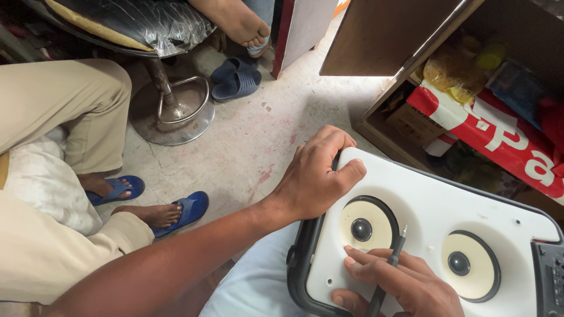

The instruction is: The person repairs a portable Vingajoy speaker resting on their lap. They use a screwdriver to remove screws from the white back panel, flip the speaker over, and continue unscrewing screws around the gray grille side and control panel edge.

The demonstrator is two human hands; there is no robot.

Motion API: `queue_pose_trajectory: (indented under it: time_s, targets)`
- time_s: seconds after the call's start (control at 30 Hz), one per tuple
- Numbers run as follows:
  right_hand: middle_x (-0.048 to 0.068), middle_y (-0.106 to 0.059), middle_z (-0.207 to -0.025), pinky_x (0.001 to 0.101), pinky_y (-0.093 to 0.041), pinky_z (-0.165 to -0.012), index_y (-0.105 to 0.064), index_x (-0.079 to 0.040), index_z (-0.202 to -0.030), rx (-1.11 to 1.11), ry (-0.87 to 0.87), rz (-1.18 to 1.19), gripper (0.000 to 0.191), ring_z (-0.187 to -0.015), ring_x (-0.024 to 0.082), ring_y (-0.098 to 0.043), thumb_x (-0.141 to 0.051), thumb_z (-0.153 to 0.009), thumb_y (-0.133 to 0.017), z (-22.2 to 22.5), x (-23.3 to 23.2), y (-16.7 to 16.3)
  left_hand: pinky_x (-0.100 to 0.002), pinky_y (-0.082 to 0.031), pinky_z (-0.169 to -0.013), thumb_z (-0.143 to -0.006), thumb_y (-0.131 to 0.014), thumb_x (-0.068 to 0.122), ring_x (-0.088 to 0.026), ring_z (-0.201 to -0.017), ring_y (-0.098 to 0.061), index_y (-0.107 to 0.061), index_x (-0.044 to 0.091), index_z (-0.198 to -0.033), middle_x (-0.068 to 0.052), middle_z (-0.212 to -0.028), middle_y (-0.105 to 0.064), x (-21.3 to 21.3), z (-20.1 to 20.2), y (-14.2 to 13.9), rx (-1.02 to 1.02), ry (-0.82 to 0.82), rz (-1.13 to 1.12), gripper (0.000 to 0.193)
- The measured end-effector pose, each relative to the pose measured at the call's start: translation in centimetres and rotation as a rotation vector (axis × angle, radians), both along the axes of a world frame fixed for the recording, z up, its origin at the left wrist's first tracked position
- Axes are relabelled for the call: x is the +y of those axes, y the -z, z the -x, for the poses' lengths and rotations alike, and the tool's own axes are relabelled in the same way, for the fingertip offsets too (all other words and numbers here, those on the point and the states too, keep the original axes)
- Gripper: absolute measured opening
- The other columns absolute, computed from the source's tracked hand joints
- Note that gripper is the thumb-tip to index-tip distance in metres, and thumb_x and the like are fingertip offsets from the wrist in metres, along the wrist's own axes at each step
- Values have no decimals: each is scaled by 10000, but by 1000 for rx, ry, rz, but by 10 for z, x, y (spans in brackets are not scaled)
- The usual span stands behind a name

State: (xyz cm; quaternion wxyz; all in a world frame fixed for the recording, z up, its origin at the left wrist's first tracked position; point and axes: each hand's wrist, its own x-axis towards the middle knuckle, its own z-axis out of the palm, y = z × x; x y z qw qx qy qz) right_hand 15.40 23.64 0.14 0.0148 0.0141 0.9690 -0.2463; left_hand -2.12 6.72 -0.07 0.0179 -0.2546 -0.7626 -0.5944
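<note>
The left hand [314,179] is clamped on the upper left corner of the white speaker panel [429,205], fingers curled over its edge and thumb flat on its face; the right hand [399,279] rests on the panel's lower part, closed around a thin dark screwdriver [389,271] whose tip points up just beside the left speaker cone [365,226], fingertips touching that cone's rim; the two hands are apart, one at each side of that cone. The panel lies tilted on the person's lap, over pale blue cloth [258,279], with a black rim along its left edge; a second cream cone with a dark centre, the right speaker cone [467,265], sits further right on the panel, and a dark button block [551,279] is at the panel's far right. Above the panel stands an open wooden cabinet [388,53]; inside it a red package with large white lettering [499,138] lies slanted, yellow bags [452,73] behind it, a brown carton [414,123] to its left. Left of the panel, on the concrete floor [258,135], a seated person in beige trousers [59,105] wears blue sandals [182,208]; a chrome stool base [173,111] and dark slippers [235,79] lie beyond.
</note>
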Motion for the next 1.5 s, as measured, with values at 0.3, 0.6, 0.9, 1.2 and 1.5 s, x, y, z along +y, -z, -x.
queue_pose_trajectory:
  time_s: [0.3, 0.6, 0.9, 1.2, 1.5]
  targets:
    - [0, -859, -1015, 374, -603, -946, -871, -221, -973, -12, 69, 50, 429, -1115, 191, -725, -407, -592, -936, 0, -4, 0, -433, -481, -1061, -863, -627, 241, -313, -1280, -555, -361, 51, -1454, -211, -1385, -485, -4, -1, -6, -17, 35, -86, 676]
    - [22, -845, -1084, 367, -597, -965, -834, -171, -960, 109, -44, 158, 397, -1130, 209, -720, -387, -640, -922, 1, -3, 0, -418, -308, -1207, -724, -725, 271, -377, -1489, -375, 151, 20, -1630, -287, -1599, -308, -46, -66, -2, -482, 270, -2, 1285]
    - [50, -843, -1078, 340, -602, -928, -841, -150, -1015, 85, -103, 250, 438, -1110, 217, -723, -362, -644, -939, 3, 1, 1, -474, -271, -1244, -770, -661, 224, -339, -1558, -276, 71, 70, -1669, -226, -1641, -268, -59, -89, -7, -612, 468, -316, 1170]
    - [33, -795, -1043, 331, -608, -940, -841, -171, -1018, 98, -57, 233, 436, -1112, 204, -728, -366, -640, -938, 1, -5, 2, -510, -230, -1209, -812, -642, 328, -332, -1430, -282, -78, 98, -1666, -205, -1478, -383, -53, -104, -3, -587, 210, -75, 1049]
    - [29, -796, -1066, 342, -575, -901, -840, -182, -1023, 46, -56, 222, 437, -1100, 202, -735, -379, -643, -926, 3, -4, 1, -477, -296, -1196, -817, -630, 316, -324, -1391, -321, -100, 109, -1659, -187, -1421, -386, -47, -107, 2, -654, 176, -162, 1016]
